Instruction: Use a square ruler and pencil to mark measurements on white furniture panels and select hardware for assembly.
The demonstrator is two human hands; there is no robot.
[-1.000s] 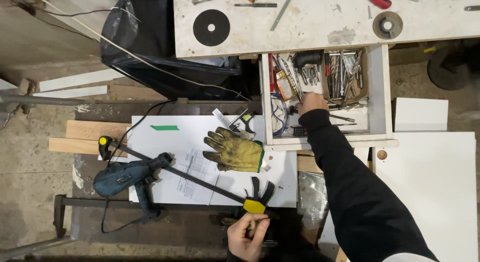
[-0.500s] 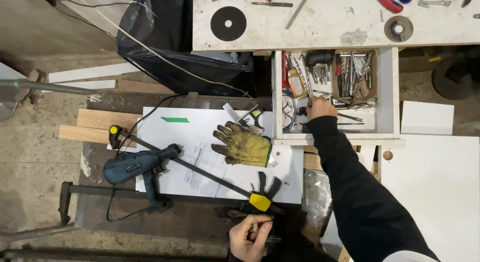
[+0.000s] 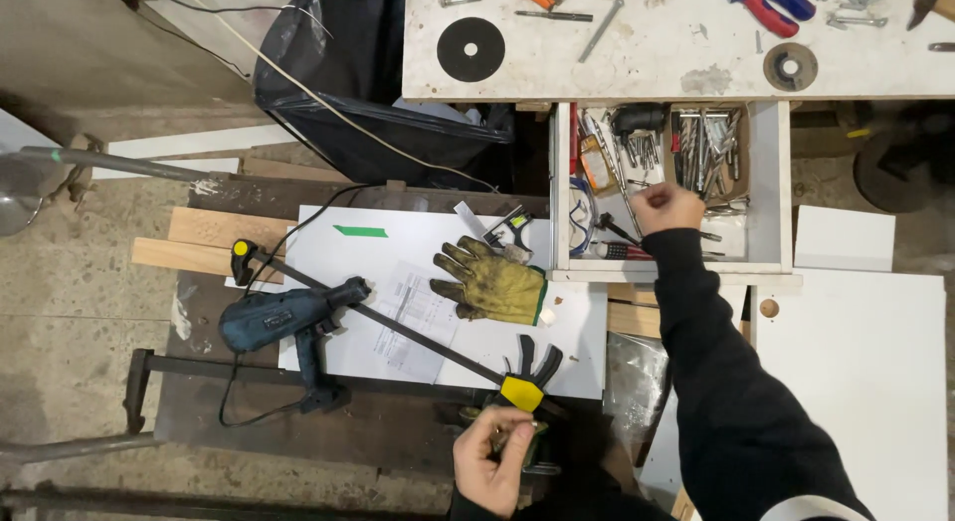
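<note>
My right hand (image 3: 667,208) is a closed fist inside the open white drawer (image 3: 771,183), near its front edge, over screwdrivers and drill bits; I cannot see whether anything is in the fist. Its black sleeve runs down to the lower right. My left hand (image 3: 489,463) is at the bottom centre, fingers curled on a small dark object (image 3: 535,449) just below the yellow and black handle of a long bar clamp (image 3: 398,327). The clamp lies slantwise across a white board (image 3: 398,247). A worn yellow work glove (image 3: 489,280) rests on that board.
A blue power drill (image 3: 284,317) with its cord lies on the board's left. A black bin bag (image 3: 368,93) hangs behind. The white worktop (image 3: 637,63) above the drawer carries cutting discs, pliers and bits. White panels (image 3: 865,382) lie at right, and wooden planks (image 3: 199,242) at left.
My right hand has drawn back from deeper in the drawer toward its front edge and closed. The left hand stays by the clamp handle. The view has shifted slightly.
</note>
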